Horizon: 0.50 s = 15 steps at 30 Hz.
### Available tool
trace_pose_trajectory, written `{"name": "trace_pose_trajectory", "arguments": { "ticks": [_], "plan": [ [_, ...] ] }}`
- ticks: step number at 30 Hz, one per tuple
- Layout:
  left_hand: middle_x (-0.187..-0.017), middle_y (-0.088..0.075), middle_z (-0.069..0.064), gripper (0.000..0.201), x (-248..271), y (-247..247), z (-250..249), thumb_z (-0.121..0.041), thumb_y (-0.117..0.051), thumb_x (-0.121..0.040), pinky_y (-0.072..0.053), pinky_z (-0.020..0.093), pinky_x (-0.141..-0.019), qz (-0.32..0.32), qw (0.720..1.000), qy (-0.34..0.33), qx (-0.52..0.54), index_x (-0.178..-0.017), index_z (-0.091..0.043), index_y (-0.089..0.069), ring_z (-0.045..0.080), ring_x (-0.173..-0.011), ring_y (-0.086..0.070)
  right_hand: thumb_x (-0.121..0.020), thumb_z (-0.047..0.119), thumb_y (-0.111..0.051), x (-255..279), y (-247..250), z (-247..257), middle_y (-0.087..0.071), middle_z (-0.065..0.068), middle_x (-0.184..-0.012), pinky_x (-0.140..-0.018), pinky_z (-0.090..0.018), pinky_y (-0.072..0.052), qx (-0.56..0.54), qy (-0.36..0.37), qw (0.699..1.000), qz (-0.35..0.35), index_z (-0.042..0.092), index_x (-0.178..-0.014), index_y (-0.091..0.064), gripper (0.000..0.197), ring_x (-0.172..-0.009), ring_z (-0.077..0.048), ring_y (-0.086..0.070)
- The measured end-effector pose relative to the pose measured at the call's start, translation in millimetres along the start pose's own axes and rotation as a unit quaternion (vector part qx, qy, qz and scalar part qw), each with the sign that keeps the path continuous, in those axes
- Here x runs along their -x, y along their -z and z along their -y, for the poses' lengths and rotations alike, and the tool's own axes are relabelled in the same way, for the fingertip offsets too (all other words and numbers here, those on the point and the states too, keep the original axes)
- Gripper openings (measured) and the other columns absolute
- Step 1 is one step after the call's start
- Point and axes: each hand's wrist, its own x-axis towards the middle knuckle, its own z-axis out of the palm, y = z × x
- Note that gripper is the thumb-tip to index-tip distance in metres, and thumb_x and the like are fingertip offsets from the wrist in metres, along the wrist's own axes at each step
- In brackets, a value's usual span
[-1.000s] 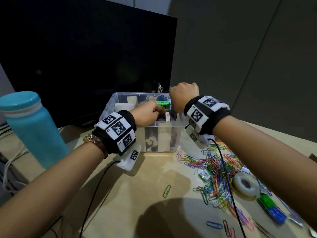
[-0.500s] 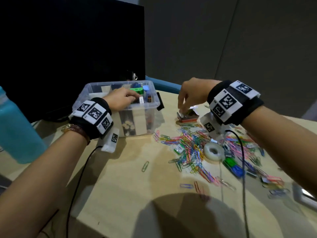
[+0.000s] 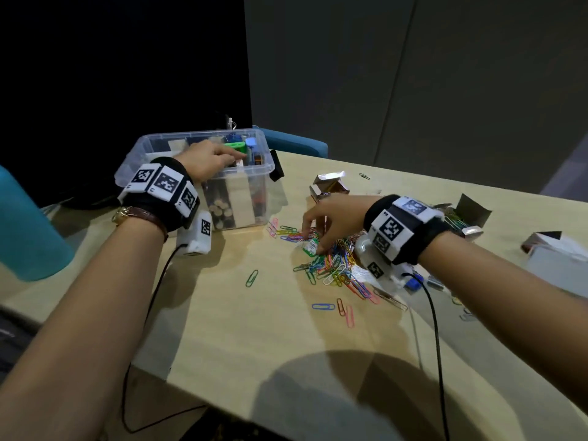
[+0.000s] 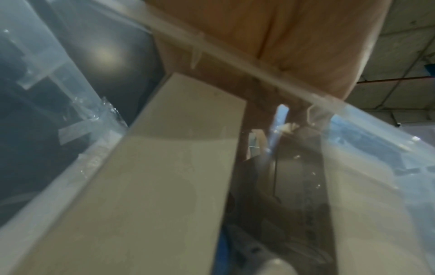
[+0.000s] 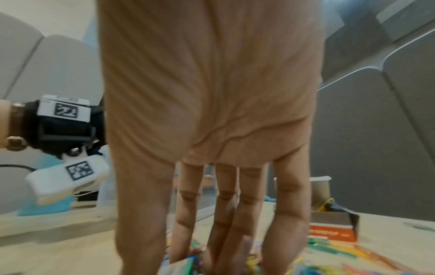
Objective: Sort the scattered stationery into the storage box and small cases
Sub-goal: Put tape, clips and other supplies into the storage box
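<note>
A clear plastic storage box [image 3: 265, 176] stands at the back left, with card dividers [image 4: 164, 186] and small items inside. My left hand [image 3: 237, 159] lies inside it, fingers loosely over the contents; their tips are hidden. My right hand [image 3: 313, 240] reaches down with nearly straight fingers [image 5: 186, 214] into a heap of coloured paper clips [image 3: 337, 272]. Its fingertips touch a small green-and-white pack [image 3: 310, 247] lying on the heap. A small opened card case [image 3: 329, 186] stands just behind that hand.
Loose clips [image 3: 252, 277] lie on the wooden table in front of the heap. Another opened case with clips [image 3: 461, 218] and a white box [image 3: 556, 259] sit at the right. A teal bottle [image 3: 25, 227] stands at the far left, before a dark monitor [image 3: 111, 74].
My right hand left the storage box, passed over the small card case and came down on the clip heap. The left hand stayed in the box. The head view swung right.
</note>
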Motion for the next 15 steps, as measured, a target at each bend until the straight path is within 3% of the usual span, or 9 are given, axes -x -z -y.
{"name": "trace_pose_trajectory", "arguments": {
  "ticks": [6, 9, 12, 15],
  "plan": [
    [-0.141, -0.048, 0.011, 0.034, 3.1, -0.4, -0.2, -0.023, -0.040, -0.103, -0.043, 0.042, -0.100, -0.007, 1.000, -0.002, 0.015, -0.133, -0.024, -0.057, 0.029, -0.122, -0.048, -0.074, 0.022, -0.083, -8.6, -5.5, 13.1, -0.067, 0.001, -0.085, -0.076, -0.030, -0.052, 0.024, 0.005, 1.000, 0.003, 0.011, -0.097, -0.073, 0.028, -0.080, -0.014, -0.061],
    [-0.135, -0.050, 0.012, 0.033, 3.5, -2.1, 1.2, -0.023, -0.044, -0.102, -0.043, 0.042, -0.098, -0.047, 0.999, -0.014, 0.022, -0.131, -0.021, -0.058, 0.028, -0.118, -0.049, -0.070, 0.019, -0.086, -7.7, -4.2, 13.9, -0.066, 0.001, -0.079, -0.078, -0.033, -0.055, -0.001, 0.000, 1.000, 0.013, 0.009, -0.093, -0.073, 0.029, -0.077, -0.015, -0.062],
    [-0.126, -0.045, 0.015, 0.036, 4.9, -4.2, 3.1, -0.022, -0.056, -0.096, -0.043, 0.040, -0.093, -0.136, 0.990, -0.015, 0.018, -0.132, -0.020, -0.056, 0.029, -0.109, -0.047, -0.067, 0.021, -0.089, -1.9, 1.7, 9.1, -0.065, 0.009, -0.068, -0.076, -0.031, -0.054, -0.018, -0.006, 1.000, 0.012, 0.012, -0.093, -0.073, 0.032, -0.072, -0.012, -0.061],
    [-0.127, -0.046, 0.016, 0.037, 11.0, -6.5, -9.6, -0.018, -0.061, -0.091, -0.039, 0.041, -0.098, -0.260, 0.965, -0.028, 0.013, -0.128, -0.018, -0.059, 0.033, -0.119, -0.042, -0.066, 0.027, -0.089, 8.9, 11.6, -4.0, -0.064, 0.018, -0.056, -0.070, -0.026, -0.053, -0.049, -0.017, 0.999, 0.007, 0.019, -0.088, -0.076, 0.027, -0.057, 0.004, -0.057]
  ]
}}
